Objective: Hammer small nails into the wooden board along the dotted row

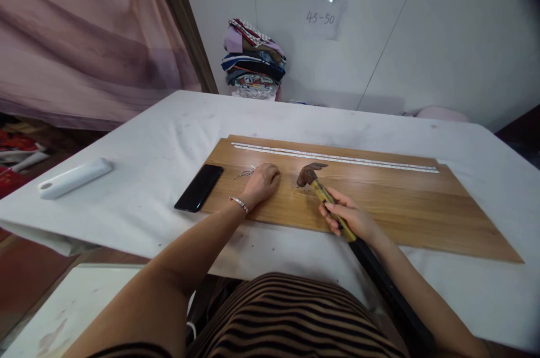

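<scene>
My right hand [348,213] grips a claw hammer [349,232] by the yellow part of its handle; the long black end runs back along my forearm. Its rusty head is at the wooden board [405,206], by a few small dark specks; I cannot tell whether it touches. To the left, my left hand [262,181] rests on the board with its fingers curled in, a bracelet on the wrist. What those fingers hold, if anything, is hidden. Just beside them lie several loose nails [244,172].
A black phone [199,188] lies over the board's left edge. Two white measuring strips [337,157] run along its far side. On the white-covered table [143,155] is a long white object [75,178]. Folded cloths [253,60] are stacked by the wall.
</scene>
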`<state>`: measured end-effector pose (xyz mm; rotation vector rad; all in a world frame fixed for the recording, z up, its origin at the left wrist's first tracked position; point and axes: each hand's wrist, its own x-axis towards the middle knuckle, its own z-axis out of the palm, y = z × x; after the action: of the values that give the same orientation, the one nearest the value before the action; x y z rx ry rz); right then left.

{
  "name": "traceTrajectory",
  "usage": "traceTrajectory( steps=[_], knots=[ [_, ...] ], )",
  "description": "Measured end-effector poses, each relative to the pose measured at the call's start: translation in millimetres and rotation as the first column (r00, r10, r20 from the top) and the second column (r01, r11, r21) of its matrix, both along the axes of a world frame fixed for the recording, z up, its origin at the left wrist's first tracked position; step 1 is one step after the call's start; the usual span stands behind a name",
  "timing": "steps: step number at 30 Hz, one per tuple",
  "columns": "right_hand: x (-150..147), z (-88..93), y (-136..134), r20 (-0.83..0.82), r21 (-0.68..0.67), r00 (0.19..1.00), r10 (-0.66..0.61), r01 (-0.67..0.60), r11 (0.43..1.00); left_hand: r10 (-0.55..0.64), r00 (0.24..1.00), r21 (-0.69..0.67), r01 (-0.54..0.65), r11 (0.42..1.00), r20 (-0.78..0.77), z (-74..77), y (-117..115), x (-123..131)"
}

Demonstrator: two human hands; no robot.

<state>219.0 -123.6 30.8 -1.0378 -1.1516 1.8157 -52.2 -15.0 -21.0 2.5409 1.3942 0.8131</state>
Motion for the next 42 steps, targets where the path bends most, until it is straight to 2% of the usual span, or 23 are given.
traceTrajectory(
  steps=[14,42],
  knots=[
    [-7,-4.0,1,-0.037,-0.063,0.999,-0.010,0.007,0.998,0.003,1.000,-0.008,-0.003,1.000,0.020,-0.7,0,0],
    [-6,-11.6,3,-0.044,-0.060,0.999,0.001,-0.004,0.998,0.003,1.000,0.002,-0.003,1.000,0.011,1.7,-1,1]
  ],
)
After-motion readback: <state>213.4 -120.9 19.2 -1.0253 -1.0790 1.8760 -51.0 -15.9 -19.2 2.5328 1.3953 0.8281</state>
